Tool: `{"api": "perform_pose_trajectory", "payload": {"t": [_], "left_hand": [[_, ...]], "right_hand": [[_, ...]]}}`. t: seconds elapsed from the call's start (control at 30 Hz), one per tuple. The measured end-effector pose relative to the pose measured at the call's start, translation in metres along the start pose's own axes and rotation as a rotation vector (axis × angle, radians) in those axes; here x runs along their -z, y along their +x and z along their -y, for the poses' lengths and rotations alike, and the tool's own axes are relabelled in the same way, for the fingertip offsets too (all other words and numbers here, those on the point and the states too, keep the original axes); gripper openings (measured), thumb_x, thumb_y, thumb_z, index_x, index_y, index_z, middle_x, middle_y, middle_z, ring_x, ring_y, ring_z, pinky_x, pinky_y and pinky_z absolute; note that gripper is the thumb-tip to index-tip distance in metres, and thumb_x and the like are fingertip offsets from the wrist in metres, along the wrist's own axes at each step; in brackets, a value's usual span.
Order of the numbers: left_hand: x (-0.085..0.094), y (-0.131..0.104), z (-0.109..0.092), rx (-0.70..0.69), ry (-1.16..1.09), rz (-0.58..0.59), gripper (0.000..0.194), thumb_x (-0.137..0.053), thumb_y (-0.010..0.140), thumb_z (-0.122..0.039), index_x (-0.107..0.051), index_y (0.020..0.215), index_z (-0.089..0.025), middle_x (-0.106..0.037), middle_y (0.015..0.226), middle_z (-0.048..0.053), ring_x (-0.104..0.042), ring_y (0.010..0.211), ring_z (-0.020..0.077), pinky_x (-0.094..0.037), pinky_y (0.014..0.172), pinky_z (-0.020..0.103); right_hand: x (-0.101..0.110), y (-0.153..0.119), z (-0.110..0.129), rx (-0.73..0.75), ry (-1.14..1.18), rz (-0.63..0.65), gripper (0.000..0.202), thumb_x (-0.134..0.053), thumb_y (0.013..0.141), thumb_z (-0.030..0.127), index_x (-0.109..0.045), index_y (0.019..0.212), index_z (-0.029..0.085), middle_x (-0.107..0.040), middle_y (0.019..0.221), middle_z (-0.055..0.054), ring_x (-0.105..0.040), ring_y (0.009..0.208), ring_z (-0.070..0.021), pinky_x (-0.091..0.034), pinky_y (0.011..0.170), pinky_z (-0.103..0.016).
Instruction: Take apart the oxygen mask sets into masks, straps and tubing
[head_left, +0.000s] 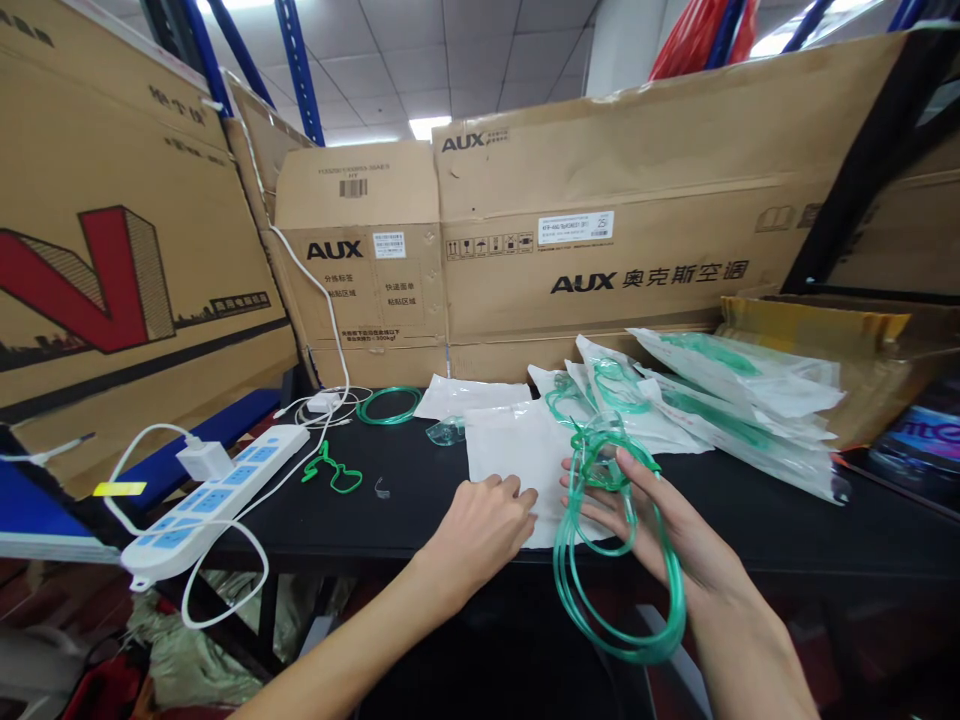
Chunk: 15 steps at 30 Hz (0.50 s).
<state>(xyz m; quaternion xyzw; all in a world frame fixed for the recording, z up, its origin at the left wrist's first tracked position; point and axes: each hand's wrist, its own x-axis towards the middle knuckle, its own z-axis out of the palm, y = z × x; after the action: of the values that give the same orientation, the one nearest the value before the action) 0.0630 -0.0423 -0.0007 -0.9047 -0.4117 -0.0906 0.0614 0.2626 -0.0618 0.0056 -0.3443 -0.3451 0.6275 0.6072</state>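
In my right hand [675, 525] is a coil of clear green oxygen tubing [664, 640]. A clear plastic piece sits at the top of the coil, between my thumb and fingers, and its shape is partly hidden. My left hand [487, 530] has its fingers curled down onto a flat white pouch [499, 445] and appears to grip its near part; the fingertips are hidden. Behind the pouch lie a clear plastic part [448, 431] and another white pouch [472, 393]. Farther left are a green elastic strap [341, 475], a small clear or metal clip [382, 488] and a green tubing ring [390, 405].
Several filled pouches [750, 375] with green tubing are piled at the right, by an open cardboard box [847, 350]. A white power strip [217, 500] with loose cables lies left. Tall cardboard panels [510, 290] wall the back of the black table [420, 520].
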Motion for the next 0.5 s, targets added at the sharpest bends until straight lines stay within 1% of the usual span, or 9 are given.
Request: {"api": "perform_pose_trajectory", "payload": {"t": [0.1,0.17,0.23,0.33,0.4,0.5], "left_hand": [[0.001,0.011,0.007,0.015,-0.051,-0.031,0.031,-0.042,0.106,-0.025,-0.068,0.121,-0.021,-0.07,0.099,0.01,-0.072,0.084,0.0256,-0.052,0.068,0.031],[0.004,0.017,0.015,0.026,-0.103,-0.057,0.034,-0.039,0.107,-0.028,-0.069,0.123,-0.023,-0.071,0.102,0.009,-0.073,0.083,0.0239,-0.052,0.072,0.031],[0.006,0.022,0.024,0.029,-0.16,-0.083,0.037,-0.038,0.108,-0.031,-0.072,0.12,-0.024,-0.073,0.105,0.008,-0.073,0.089,0.0237,-0.052,0.077,0.031],[0.005,0.028,0.033,0.028,-0.24,-0.124,0.039,-0.038,0.109,-0.033,-0.075,0.114,-0.022,-0.076,0.106,0.008,-0.072,0.097,0.0246,-0.052,0.081,0.031],[0.003,0.032,0.037,0.03,-0.284,-0.159,0.039,-0.039,0.109,-0.033,-0.075,0.113,-0.02,-0.077,0.106,0.008,-0.072,0.098,0.0246,-0.052,0.082,0.031],[-0.001,0.036,0.038,0.027,-0.336,-0.225,0.035,-0.041,0.108,-0.029,-0.075,0.114,-0.02,-0.076,0.106,0.006,-0.071,0.099,0.0221,-0.051,0.087,0.03]], "right_hand": [[-0.001,-0.001,0.0,0.006,-0.017,0.044,0.029,-0.085,0.079,0.039,-0.075,0.1,0.022,-0.08,0.11,-0.008,-0.071,0.113,-0.0312,-0.056,0.101,-0.045],[-0.001,-0.004,0.001,0.007,-0.034,0.08,0.028,-0.084,0.081,0.038,-0.075,0.101,0.021,-0.079,0.112,-0.009,-0.071,0.114,-0.0314,-0.057,0.1,-0.045],[-0.002,-0.006,0.001,0.0,-0.056,0.114,0.029,-0.083,0.082,0.038,-0.075,0.103,0.019,-0.078,0.114,-0.011,-0.071,0.113,-0.0319,-0.058,0.098,-0.046],[-0.004,-0.006,-0.002,-0.023,-0.091,0.149,0.032,-0.083,0.083,0.035,-0.075,0.109,0.018,-0.078,0.115,-0.013,-0.073,0.11,-0.0314,-0.059,0.095,-0.046],[-0.007,-0.004,-0.006,-0.044,-0.113,0.166,0.034,-0.083,0.083,0.033,-0.075,0.112,0.017,-0.078,0.114,-0.012,-0.074,0.107,-0.0304,-0.059,0.095,-0.046],[-0.011,0.001,-0.016,-0.078,-0.141,0.168,0.037,-0.084,0.082,0.031,-0.073,0.114,0.016,-0.078,0.111,-0.011,-0.076,0.102,-0.0285,-0.059,0.097,-0.046]]}}
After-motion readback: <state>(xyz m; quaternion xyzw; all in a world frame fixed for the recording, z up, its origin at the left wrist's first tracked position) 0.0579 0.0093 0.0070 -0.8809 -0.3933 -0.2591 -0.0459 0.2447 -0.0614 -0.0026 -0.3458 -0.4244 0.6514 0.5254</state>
